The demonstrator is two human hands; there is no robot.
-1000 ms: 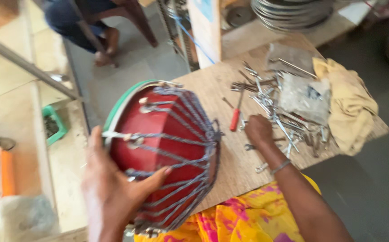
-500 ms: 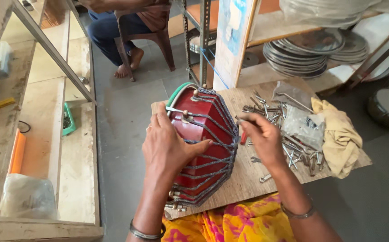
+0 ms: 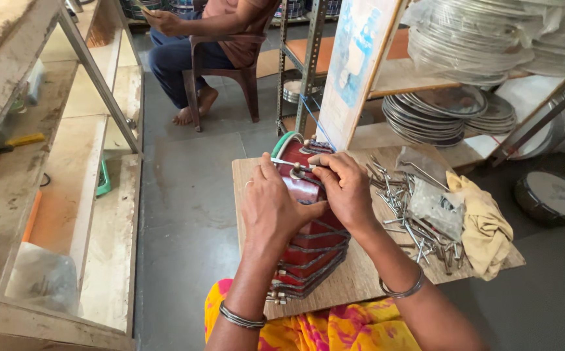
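A red drum (image 3: 312, 244) with silver metal rods along its body and a green rim lies on its side on a wooden board (image 3: 354, 279) over my lap. My left hand (image 3: 273, 208) grips the top of the drum shell. My right hand (image 3: 341, 185) pinches a metal tension hook (image 3: 292, 164) at the upper edge of the drum, fingertips of both hands meeting there. Both wrists wear metal bangles.
A heap of loose metal hooks and rods (image 3: 412, 221), a clear plastic bag (image 3: 435, 205) and a yellow cloth (image 3: 484, 224) lie on the board's right side. Stacked metal rings (image 3: 438, 114) fill shelves behind. A person sits on a chair (image 3: 224, 71) ahead. Wooden shelving (image 3: 68, 182) stands left.
The view has risen and pulled back. The drum has turned more edge-on. My right hand left the hook pile and came to the drum's top edge beside my left hand.
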